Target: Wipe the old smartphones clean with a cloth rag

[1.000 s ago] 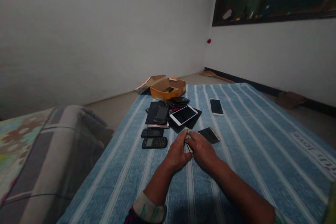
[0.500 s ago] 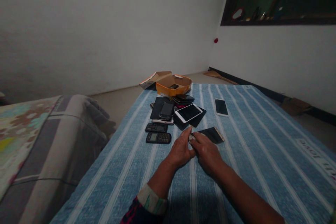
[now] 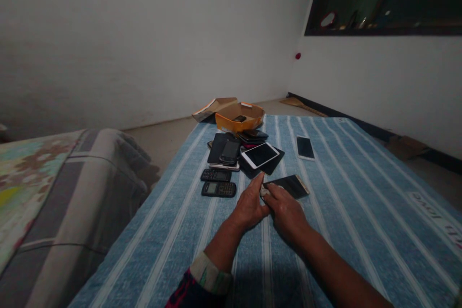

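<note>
My left hand [image 3: 248, 206] and my right hand [image 3: 287, 207] meet low over the striped bedcover, fingers bent and closed together. A small pale, crumpled-looking thing [image 3: 265, 191] shows between them, pinched under my right fingertips. What my left fingers close on is mostly hidden. Just beyond the right hand, a dark-screened smartphone with a gold edge [image 3: 291, 186] lies slanted, its left end covered by the fingers. Left of my hands are two black keypad phones, a nearer one [image 3: 219, 189] and a farther one [image 3: 215, 175].
A white smartphone [image 3: 260, 155] rests on dark flat devices, beside a black phone [image 3: 229, 151] on another pile. Another white phone [image 3: 305, 147] lies to the right. Behind stands an open orange box [image 3: 240, 122] with a phone inside. A draped blanket [image 3: 86, 192] is at left.
Both hands stay together in nearly the same place, with slight finger movement around the pale thing. The phones and box keep their places; the view shifts very slightly.
</note>
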`<state>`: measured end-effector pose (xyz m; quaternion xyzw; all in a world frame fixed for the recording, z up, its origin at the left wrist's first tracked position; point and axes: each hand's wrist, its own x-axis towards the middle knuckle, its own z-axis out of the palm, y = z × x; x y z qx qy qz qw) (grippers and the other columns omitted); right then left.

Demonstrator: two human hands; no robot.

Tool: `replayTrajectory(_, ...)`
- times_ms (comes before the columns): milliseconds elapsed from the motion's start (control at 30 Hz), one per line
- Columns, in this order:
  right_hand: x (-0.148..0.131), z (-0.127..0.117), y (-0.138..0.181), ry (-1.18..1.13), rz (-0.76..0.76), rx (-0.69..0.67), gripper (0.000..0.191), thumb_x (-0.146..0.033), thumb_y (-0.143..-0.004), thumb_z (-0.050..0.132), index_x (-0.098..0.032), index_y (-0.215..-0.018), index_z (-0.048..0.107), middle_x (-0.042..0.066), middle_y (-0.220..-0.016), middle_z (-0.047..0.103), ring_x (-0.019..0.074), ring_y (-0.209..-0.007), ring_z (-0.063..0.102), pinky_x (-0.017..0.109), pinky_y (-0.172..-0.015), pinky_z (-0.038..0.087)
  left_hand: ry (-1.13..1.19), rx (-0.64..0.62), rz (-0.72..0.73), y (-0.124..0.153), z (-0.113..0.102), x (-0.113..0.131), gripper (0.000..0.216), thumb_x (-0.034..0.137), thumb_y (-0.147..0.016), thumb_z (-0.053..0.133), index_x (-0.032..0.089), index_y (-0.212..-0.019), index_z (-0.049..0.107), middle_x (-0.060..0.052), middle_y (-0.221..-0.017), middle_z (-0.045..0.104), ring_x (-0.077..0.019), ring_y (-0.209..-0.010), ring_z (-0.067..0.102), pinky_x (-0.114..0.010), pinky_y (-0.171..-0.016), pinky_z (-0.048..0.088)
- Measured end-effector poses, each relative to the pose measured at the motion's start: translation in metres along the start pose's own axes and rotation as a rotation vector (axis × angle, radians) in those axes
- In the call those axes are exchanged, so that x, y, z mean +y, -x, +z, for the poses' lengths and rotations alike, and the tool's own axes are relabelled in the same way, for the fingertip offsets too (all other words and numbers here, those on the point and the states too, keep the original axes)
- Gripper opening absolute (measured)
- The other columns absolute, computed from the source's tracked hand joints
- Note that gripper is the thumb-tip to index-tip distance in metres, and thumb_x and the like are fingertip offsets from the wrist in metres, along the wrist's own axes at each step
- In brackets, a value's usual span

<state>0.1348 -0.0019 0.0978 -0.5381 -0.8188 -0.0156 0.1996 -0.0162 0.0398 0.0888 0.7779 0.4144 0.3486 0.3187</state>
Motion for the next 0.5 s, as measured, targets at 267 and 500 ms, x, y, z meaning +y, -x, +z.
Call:
replayTrajectory(267, 0.001, 0.004, -0.026, -0.004, 0.029, 0.003, 0.031, -0.013, -0.095, 0.046, -0.017, -0.117, 0.068, 0.012, -0.133, 0.060, 0.0257, -0.124, 0.054, 0.037, -0.105, 0.044, -0.009, 0.009, 0.030, 0.000, -0.002, -0.001, 0.088, 0.018, -0.071, 0.073, 0.014, -0.149, 0.031, -0.020, -0.152, 0.044, -0.0323, -0.139, 0.043, -0.053, -0.116, 0.035)
replayTrajectory(500, -0.001, 0.002, -0.016, 0.045, 0.036, -0.016, 0.031, -0.014, -0.095, 0.050, -0.017, -0.121, 0.067, 0.012, -0.134, 0.061, 0.0276, -0.124, 0.056, 0.040, -0.104, 0.046, -0.022, 0.006, 0.026, -0.001, -0.002, -0.002, 0.090, 0.014, -0.068, 0.073, 0.007, -0.148, 0.032, -0.024, -0.150, 0.044, -0.0323, -0.139, 0.043, -0.051, -0.116, 0.036)
